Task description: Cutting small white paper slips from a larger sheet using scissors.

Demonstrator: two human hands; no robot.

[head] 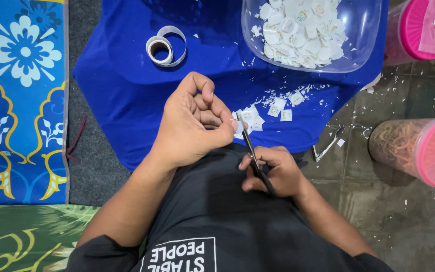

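Floor-level work spot: stained tile floor (404,211) on the right, a blue cloth (127,95) spread in the middle, a blue flower-patterned mat (21,100) on the left, a green patterned mat (21,236) at the near left corner.

Nearest, the person's lap in a black shirt (212,221). Over it, the right hand (273,174) is closed around the handles of black scissors (252,156), blades angled up and away toward the other hand. The left hand (192,123) is curled, thumb and fingertips pinching a small white paper piece (235,125) right at the scissor tip; how far the blades are parted cannot be told.

Just beyond the hands, a few cut stickers (278,108) and white paper scraps (298,93) lie scattered on the cloth. A thin metal tool (328,146) lies on the tile beside the cloth edge. To the right, a clear jar with a pink lid (419,148) lies on its side.

Farther off, a roll of sticker tape (166,46) rests on the cloth. At the far edge, a clear plastic bowl (363,30) holds a heap of round white cut-outs (300,32). A second pink-lidded container (419,27) stands at the far right corner.
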